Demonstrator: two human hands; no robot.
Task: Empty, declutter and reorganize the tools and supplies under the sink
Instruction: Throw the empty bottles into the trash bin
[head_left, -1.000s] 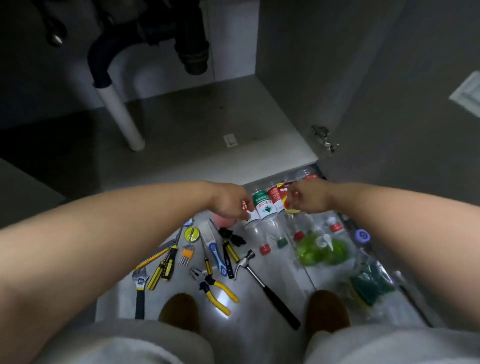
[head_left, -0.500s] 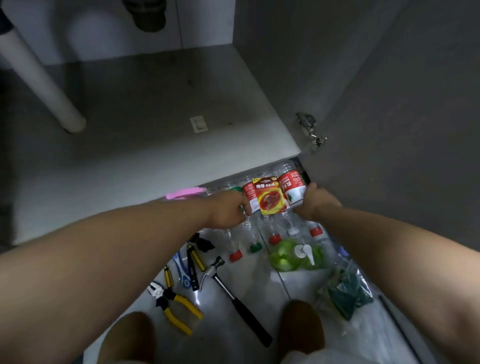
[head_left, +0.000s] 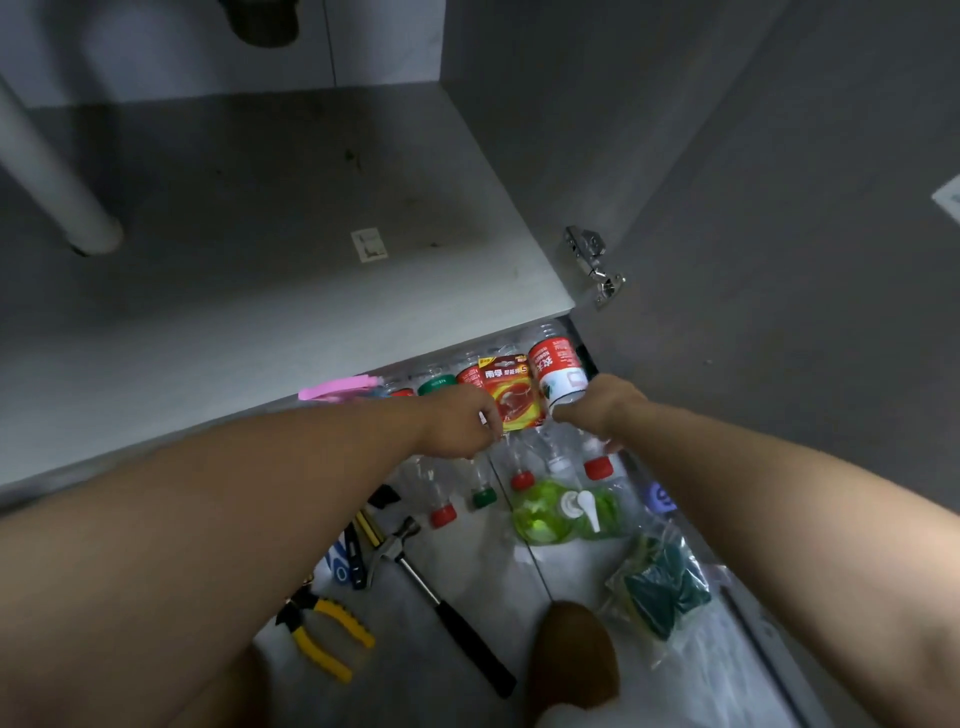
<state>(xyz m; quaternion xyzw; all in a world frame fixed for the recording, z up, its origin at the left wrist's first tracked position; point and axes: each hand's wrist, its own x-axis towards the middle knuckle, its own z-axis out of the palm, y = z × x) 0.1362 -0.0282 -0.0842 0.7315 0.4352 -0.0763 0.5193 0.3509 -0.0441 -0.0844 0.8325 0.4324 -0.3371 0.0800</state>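
Forearms stretched forward, right hand (head_left: 602, 410) clasping clear red-labelled plastic bottle (head_left: 557, 370) at cabinet floor (head_left: 311, 234) front right corner, left hand (head_left: 457, 422) curled against yellow-red card pack (head_left: 511, 397), grasp unclear, black-handled hammer (head_left: 447, 597) below.

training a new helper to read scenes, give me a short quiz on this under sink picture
1. True or false: the hammer lies inside the cabinet.
2. The handles of the pliers are: A red, B yellow, C blue.
3. What does the right hand grip?

Key: 1 false, it lies on the floor in front of the cabinet. 2 B. 3 a red-labelled bottle.
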